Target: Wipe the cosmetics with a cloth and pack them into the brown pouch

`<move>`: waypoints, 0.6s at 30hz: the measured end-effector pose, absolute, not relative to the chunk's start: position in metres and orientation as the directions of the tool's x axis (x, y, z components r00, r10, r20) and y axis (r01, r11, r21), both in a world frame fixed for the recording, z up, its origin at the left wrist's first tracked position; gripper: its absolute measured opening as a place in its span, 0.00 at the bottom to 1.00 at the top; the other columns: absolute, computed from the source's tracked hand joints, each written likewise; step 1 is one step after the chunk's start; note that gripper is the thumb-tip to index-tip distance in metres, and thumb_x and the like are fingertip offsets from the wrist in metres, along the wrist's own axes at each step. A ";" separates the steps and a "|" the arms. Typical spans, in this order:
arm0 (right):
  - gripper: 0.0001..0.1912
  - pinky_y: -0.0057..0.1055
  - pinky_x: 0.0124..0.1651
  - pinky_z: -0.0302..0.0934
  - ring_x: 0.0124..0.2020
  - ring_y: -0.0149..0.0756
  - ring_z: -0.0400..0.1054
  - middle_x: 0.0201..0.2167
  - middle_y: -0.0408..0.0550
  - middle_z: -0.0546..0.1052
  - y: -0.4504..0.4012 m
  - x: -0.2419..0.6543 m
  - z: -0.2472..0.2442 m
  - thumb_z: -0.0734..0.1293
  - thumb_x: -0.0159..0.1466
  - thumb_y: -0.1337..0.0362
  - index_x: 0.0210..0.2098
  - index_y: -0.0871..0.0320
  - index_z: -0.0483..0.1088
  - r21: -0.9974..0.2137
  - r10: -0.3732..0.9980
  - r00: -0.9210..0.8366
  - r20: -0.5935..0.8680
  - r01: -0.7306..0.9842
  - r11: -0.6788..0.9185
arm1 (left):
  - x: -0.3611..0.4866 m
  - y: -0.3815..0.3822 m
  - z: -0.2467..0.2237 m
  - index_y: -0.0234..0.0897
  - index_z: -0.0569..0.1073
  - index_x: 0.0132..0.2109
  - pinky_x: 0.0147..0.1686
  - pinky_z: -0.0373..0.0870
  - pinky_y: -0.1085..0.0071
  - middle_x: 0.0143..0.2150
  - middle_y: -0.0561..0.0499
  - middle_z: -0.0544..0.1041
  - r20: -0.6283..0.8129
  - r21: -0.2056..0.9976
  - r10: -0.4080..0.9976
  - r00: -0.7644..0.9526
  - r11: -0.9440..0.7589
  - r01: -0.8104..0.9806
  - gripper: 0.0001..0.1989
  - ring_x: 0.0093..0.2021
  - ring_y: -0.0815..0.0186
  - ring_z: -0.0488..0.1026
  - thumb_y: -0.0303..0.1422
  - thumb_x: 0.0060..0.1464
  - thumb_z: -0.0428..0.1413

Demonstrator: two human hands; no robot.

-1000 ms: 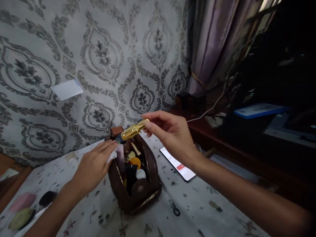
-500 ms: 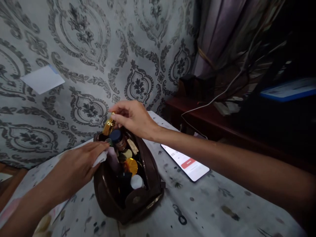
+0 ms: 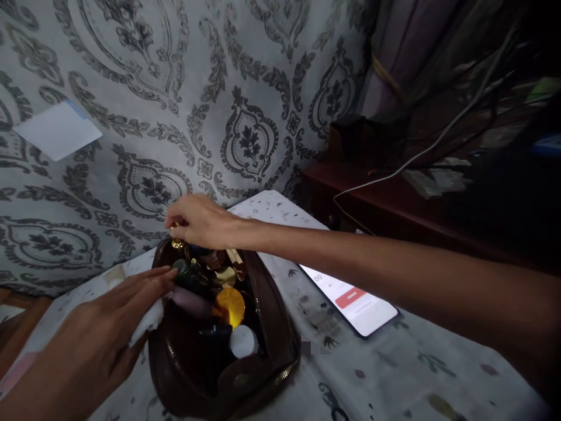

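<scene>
A dark brown zip bag [image 3: 272, 310] stands unzipped on the table, packed with small bottles and jars. My right hand [image 3: 204, 222] pinches a shiny gold-coloured item [image 3: 177, 240] at the bag's far end; its lower part is hidden inside. My left hand [image 3: 118, 310] is closed on a crumpled white tissue [image 3: 149, 321], with its fingertips against a dark green cap [image 3: 186, 273] near the left rim. Below that cap lies a pinkish container [image 3: 190, 301]. A round gold-yellow piece [image 3: 231, 308] and a white-lidded container [image 3: 243, 341] sit further forward in the bag.
A lit phone [image 3: 368, 310] lies on the patterned tablecloth [image 3: 381, 374], partly behind my right forearm. A white cable [image 3: 394, 173] hangs from a cluttered dark red shelf [image 3: 315, 175] at right. White paper [image 3: 59, 131] is on the patterned wall covering [image 3: 249, 140].
My right hand has lowered the gold-coloured item into the bag's far end. The green-capped item and pinkish container now lean further over. The view has shifted slightly.
</scene>
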State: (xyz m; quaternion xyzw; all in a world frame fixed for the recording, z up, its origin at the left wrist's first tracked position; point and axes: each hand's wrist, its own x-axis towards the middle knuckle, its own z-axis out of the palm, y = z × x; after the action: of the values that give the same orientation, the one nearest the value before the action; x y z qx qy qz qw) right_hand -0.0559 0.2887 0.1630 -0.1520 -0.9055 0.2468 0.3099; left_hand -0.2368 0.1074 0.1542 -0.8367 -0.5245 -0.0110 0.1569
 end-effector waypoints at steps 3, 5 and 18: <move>0.07 0.25 0.38 0.58 0.37 0.32 0.69 0.34 0.46 0.77 0.291 -0.057 0.165 0.68 0.60 0.74 0.37 0.62 0.77 -0.501 0.377 -0.819 0.432 0.129 0.856 | -0.237 0.107 0.153 0.54 0.51 0.70 0.54 0.74 0.65 0.66 0.55 0.69 0.177 -0.271 0.874 0.452 -0.398 0.876 0.41 0.60 0.57 0.72 0.27 0.49 0.45; 0.07 0.25 0.37 0.58 0.38 0.33 0.70 0.36 0.48 0.78 0.291 -0.056 0.166 0.68 0.60 0.74 0.38 0.63 0.77 -0.476 0.356 -0.847 0.395 0.143 0.868 | -0.236 0.107 0.154 0.53 0.50 0.70 0.54 0.74 0.64 0.66 0.55 0.69 0.175 -0.270 0.873 0.455 -0.402 0.875 0.41 0.60 0.58 0.72 0.26 0.49 0.45; 0.06 0.25 0.38 0.60 0.40 0.34 0.72 0.36 0.49 0.79 0.291 -0.055 0.177 0.66 0.61 0.76 0.34 0.64 0.76 -0.382 0.317 -0.907 0.279 0.198 0.902 | -0.236 0.107 0.156 0.58 0.50 0.70 0.59 0.68 0.61 0.67 0.57 0.67 0.184 -0.150 0.885 0.427 -0.404 0.902 0.37 0.62 0.57 0.70 0.29 0.56 0.45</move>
State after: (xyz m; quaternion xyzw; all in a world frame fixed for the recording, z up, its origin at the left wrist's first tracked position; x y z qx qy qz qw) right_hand -0.0549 0.2906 0.1775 -0.1341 -0.9605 0.1755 0.1695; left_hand -0.2355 0.1070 0.1565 -0.8370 -0.5339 -0.0375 0.1137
